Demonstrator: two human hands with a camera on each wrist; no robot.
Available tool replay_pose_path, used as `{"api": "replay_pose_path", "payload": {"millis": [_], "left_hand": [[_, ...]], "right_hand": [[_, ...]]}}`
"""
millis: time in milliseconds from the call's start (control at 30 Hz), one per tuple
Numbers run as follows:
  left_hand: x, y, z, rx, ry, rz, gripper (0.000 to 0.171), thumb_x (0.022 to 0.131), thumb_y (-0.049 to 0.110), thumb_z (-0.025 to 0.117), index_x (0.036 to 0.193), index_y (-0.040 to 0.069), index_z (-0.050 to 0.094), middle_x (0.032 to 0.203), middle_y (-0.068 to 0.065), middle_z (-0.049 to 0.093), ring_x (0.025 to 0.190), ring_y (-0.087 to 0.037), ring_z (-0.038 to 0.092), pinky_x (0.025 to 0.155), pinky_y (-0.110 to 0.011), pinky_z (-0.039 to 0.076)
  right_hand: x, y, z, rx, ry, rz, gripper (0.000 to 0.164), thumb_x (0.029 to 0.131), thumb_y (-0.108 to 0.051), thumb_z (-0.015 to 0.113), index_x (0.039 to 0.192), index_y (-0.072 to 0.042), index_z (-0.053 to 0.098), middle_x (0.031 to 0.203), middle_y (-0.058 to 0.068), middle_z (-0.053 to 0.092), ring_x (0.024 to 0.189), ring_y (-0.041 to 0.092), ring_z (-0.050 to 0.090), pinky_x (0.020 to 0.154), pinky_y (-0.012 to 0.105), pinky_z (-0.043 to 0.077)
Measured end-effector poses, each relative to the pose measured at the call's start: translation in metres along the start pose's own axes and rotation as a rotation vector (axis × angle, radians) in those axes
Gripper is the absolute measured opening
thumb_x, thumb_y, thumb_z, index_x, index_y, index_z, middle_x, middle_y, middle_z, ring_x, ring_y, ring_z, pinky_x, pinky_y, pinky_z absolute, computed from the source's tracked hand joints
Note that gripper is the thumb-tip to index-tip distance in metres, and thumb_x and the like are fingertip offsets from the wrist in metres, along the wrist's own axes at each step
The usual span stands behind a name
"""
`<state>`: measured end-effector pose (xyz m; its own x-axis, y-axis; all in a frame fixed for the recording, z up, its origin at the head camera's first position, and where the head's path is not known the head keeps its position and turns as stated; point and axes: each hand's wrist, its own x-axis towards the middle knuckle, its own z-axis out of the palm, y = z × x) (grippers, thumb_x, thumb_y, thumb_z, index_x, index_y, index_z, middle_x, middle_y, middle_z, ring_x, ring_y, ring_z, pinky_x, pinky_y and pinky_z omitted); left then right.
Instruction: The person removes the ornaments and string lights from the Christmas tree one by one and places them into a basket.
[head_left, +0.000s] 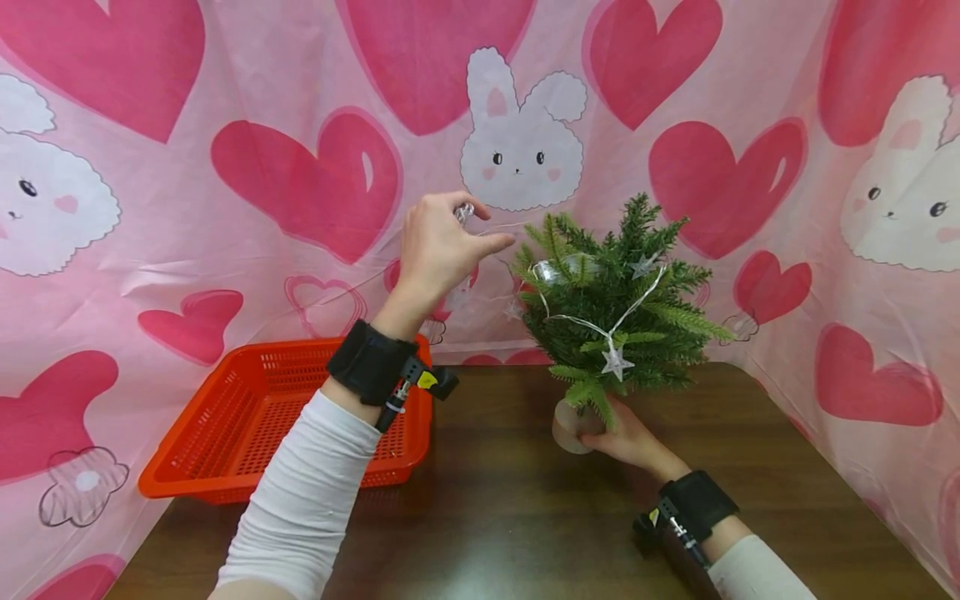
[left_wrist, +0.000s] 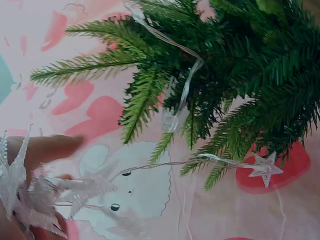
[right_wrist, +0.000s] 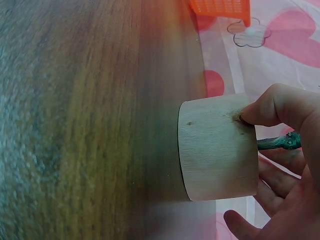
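Note:
A small artificial Christmas tree (head_left: pixel 637 325) has a pale wooden base (right_wrist: pixel 217 147). My right hand (head_left: pixel 630 437) grips the base's top edge beside the thin trunk, thumb on its side. Left of the treetop, my raised left hand (head_left: pixel 442 246) holds a bunch of clear plastic stars (left_wrist: pixel 37 195) from a star string light. From that bunch a thin clear wire runs to the branches. More of the string lies over the tree, with one star (head_left: pixel 617 362) hanging at its front. In the left wrist view another star (left_wrist: pixel 266 169) sits by the branch tips.
An orange-red perforated plastic basket (head_left: pixel 255 367) stands on the left of the dark wooden table (head_left: pixel 495 517), partly behind my left forearm. Behind and along the sides hangs a pink cloth (head_left: pixel 435 158) with hearts and rabbits. Each wrist wears a black strap with a small camera.

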<state>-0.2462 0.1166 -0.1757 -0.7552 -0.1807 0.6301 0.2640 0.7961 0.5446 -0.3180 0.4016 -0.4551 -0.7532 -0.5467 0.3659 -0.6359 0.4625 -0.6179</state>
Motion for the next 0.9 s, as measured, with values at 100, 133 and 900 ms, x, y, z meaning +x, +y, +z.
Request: {"api": "replay_pose_path", "payload": {"millis": [100, 133, 900], "left_hand": [[-0.001, 0.000, -0.003, 0.105, -0.083, -0.047, 0.039, 0.073, 0.040, 0.086, 0.106, 0.023, 0.074, 0.067, -0.001, 0.057, 0.069, -0.020, 0.051, 0.067, -0.031, 0.040], [-0.001, 0.000, -0.004, 0.143, -0.101, -0.055, 0.040, 0.072, 0.039, 0.086, 0.107, 0.024, 0.074, 0.069, -0.001, 0.059, 0.072, -0.019, 0.052, 0.068, -0.032, 0.042], [-0.010, -0.017, -0.002, 0.400, -0.249, -0.064, 0.037, 0.090, 0.029, 0.055, 0.057, 0.013, 0.046, 0.056, 0.001, 0.032, 0.058, -0.021, 0.045, 0.050, -0.035, 0.033]], "right_hand": [[0.000, -0.001, -0.001, 0.010, -0.009, 0.010, 0.068, 0.077, -0.012, 0.082, 0.135, -0.001, 0.050, 0.128, 0.021, 0.060, 0.119, 0.039, 0.057, 0.091, 0.044, 0.049], [0.000, -0.001, -0.001, 0.011, -0.011, 0.011, 0.068, 0.077, -0.012, 0.082, 0.136, -0.001, 0.050, 0.128, 0.021, 0.060, 0.120, 0.039, 0.057, 0.091, 0.044, 0.049], [0.005, -0.002, 0.005, -0.115, 0.166, -0.110, 0.059, 0.069, -0.023, 0.089, 0.122, -0.015, 0.063, 0.120, 0.009, 0.067, 0.112, 0.030, 0.059, 0.091, 0.049, 0.044]]}}
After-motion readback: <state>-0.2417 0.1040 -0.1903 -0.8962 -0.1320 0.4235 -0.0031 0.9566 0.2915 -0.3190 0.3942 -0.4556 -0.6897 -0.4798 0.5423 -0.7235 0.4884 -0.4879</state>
